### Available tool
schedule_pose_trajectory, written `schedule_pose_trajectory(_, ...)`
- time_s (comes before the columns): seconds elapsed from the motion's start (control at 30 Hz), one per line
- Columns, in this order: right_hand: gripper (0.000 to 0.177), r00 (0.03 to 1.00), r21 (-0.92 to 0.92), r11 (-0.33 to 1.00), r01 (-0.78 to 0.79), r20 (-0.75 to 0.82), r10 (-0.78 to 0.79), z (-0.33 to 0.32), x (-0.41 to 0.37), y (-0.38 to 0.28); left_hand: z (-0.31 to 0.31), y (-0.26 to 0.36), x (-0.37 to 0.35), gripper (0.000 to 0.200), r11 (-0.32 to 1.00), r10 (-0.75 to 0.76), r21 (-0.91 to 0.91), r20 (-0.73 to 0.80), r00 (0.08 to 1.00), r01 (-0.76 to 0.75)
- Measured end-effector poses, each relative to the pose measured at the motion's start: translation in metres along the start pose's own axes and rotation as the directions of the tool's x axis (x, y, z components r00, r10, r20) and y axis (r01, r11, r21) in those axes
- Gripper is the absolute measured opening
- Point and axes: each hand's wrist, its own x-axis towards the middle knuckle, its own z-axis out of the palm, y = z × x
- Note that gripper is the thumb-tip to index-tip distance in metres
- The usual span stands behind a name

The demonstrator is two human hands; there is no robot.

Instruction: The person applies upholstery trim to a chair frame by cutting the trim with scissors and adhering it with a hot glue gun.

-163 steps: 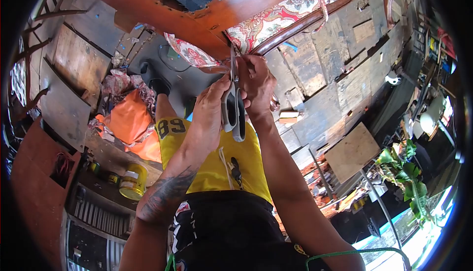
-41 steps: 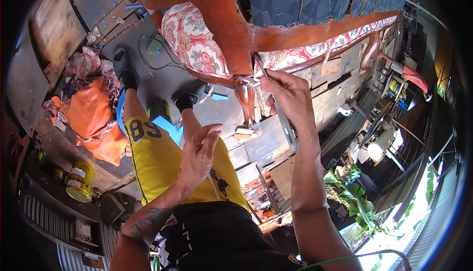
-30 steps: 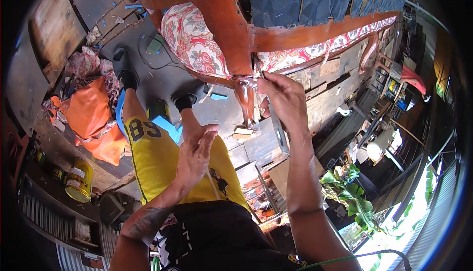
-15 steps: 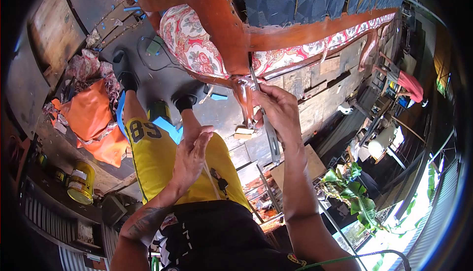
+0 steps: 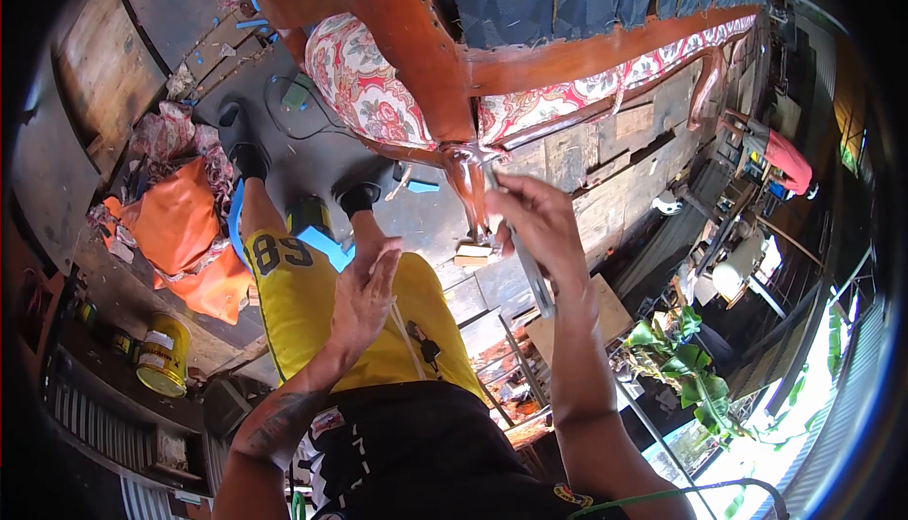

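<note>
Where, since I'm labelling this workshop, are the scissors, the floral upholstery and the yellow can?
Scissors (image 5: 540, 286), head view: on a grey handle.
Floral upholstery (image 5: 364, 85), head view: on the rounded panel.
Yellow can (image 5: 163, 352), head view: on its side wall.

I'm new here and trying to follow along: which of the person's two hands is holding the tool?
The right hand, closed around the grey tool near the wooden furniture leg; the left hand, over the yellow shorts, holds nothing visible.

Two grips (image 5: 362, 301) (image 5: 544, 222), one pair of scissors (image 5: 536, 282), one wood-framed seat (image 5: 445, 80) and one other person (image 5: 787, 163) show.
</note>
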Motion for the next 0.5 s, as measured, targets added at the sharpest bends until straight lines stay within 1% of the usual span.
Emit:
schedule_pose_trajectory(0.03, 0.042, 0.999, 0.032, 0.999, -0.005, 0.048, 0.004, -0.002, -0.007, 0.01, 0.001, 0.005, 0.003, 0.041, 1.0, 0.003, 0.01, 0.002, 1.0, -0.003)
schedule_pose_trajectory(0.07, 0.043, 0.997, 0.019, 1.0, -0.017, 0.081, 0.016, -0.003, -0.018, 0.022, 0.004, 0.013, 0.011, 0.037, 0.998, 0.063, 0.011, -0.053, 0.997, -0.063)
schedule_pose_trajectory(0.1, 0.043, 0.997, 0.007, 0.999, -0.05, 0.064, 0.05, 0.0, -0.03, 0.032, 0.007, 0.022, 0.02, 0.034, 0.992, 0.125, 0.017, -0.104, 0.987, -0.123)
schedule_pose_trajectory(0.13, 0.043, 0.995, -0.002, 0.996, -0.086, 0.047, 0.086, 0.003, -0.044, 0.042, 0.009, 0.028, 0.026, 0.034, 0.991, 0.13, 0.034, -0.099, 0.987, -0.128)
schedule_pose_trajectory(0.2, 0.043, 0.99, 0.022, 0.993, -0.117, 0.076, 0.115, 0.003, -0.066, 0.086, 0.011, 0.041, 0.038, 0.036, 0.996, 0.089, -0.005, -0.108, 0.99, -0.09)
schedule_pose_trajectory(0.23, 0.041, 0.996, -0.058, 0.996, -0.068, 0.055, 0.072, 0.003, -0.077, 0.115, 0.013, 0.04, 0.042, 0.031, 0.991, 0.127, -0.016, -0.126, 0.984, -0.13)
schedule_pose_trajectory(0.27, 0.039, 0.998, -0.113, 0.993, -0.041, 0.039, 0.046, 0.001, -0.089, 0.139, 0.014, 0.037, 0.039, 0.031, 0.99, 0.139, 0.011, -0.125, 0.982, -0.139)
schedule_pose_trajectory(0.3, 0.036, 1.0, -0.171, 0.985, -0.009, 0.003, 0.01, -0.001, -0.1, 0.168, 0.015, 0.034, 0.033, 0.032, 0.996, 0.09, -0.011, -0.105, 0.99, -0.092)
schedule_pose_trajectory(0.33, 0.037, 0.997, -0.224, 0.972, -0.074, -0.035, 0.068, -0.003, -0.11, 0.192, 0.016, 0.032, 0.025, 0.035, 0.999, 0.041, -0.03, -0.086, 0.996, -0.043)
schedule_pose_trajectory(0.37, 0.039, 0.976, -0.209, 0.954, -0.215, -0.068, 0.206, -0.008, -0.118, 0.223, 0.017, 0.031, 0.016, 0.04, 0.992, 0.029, -0.125, -0.058, 0.998, -0.036)
schedule_pose_trajectory(0.4, 0.041, 0.984, -0.35, 0.92, -0.177, -0.093, 0.154, -0.014, -0.125, 0.272, 0.017, 0.036, 0.005, 0.035, 0.997, -0.025, 0.066, -0.088, 0.996, 0.031)
schedule_pose_trajectory(0.43, 0.04, 0.968, -0.378, 0.892, -0.248, -0.119, 0.219, -0.019, -0.136, 0.311, 0.013, 0.024, -0.002, 0.029, 0.977, 0.062, 0.207, -0.074, 0.995, -0.045)
schedule_pose_trajectory(0.47, 0.036, 0.957, -0.382, 0.878, -0.287, -0.154, 0.246, -0.021, -0.145, 0.374, 0.006, 0.004, -0.008, 0.025, 0.932, 0.139, 0.344, -0.047, 0.989, -0.114)
schedule_pose_trajectory(0.5, 0.036, 0.926, -0.465, 0.801, -0.377, -0.174, 0.335, -0.025, -0.159, 0.375, -0.004, -0.009, -0.014, 0.025, 0.842, 0.239, 0.49, 0.035, 0.97, -0.225)
